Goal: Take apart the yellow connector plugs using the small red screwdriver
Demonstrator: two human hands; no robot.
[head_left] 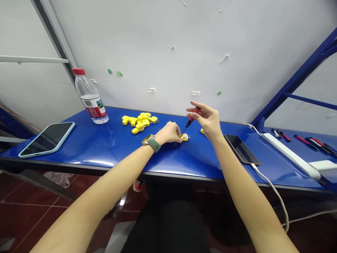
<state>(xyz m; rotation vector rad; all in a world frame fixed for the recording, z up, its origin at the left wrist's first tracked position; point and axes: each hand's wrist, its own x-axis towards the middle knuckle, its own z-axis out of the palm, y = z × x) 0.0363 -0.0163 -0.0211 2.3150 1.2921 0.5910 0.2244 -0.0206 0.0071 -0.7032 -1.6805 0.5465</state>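
Observation:
My right hand (206, 119) grips a screwdriver (193, 116) with a red and black handle, its thin shaft slanting down to the left. The tip reaches a small yellow plug (185, 137) that lies on the blue table with its metal pins pointing right. Closed around the left end of that plug is my left hand (171, 133), with a green-strapped watch on its wrist. Part of another yellow piece (202, 131) shows beside my right hand, and a little yellow peeks out behind my left hand. A pile of yellow plugs (142, 121) lies to the left.
On the left stand a water bottle (91, 96) and a tablet (47, 139) lying flat. To the right lie a phone (242, 149) on a white cable (273, 186), a white power strip (291, 155) and several pens (306, 142). A white wall (163, 63) rises behind the table.

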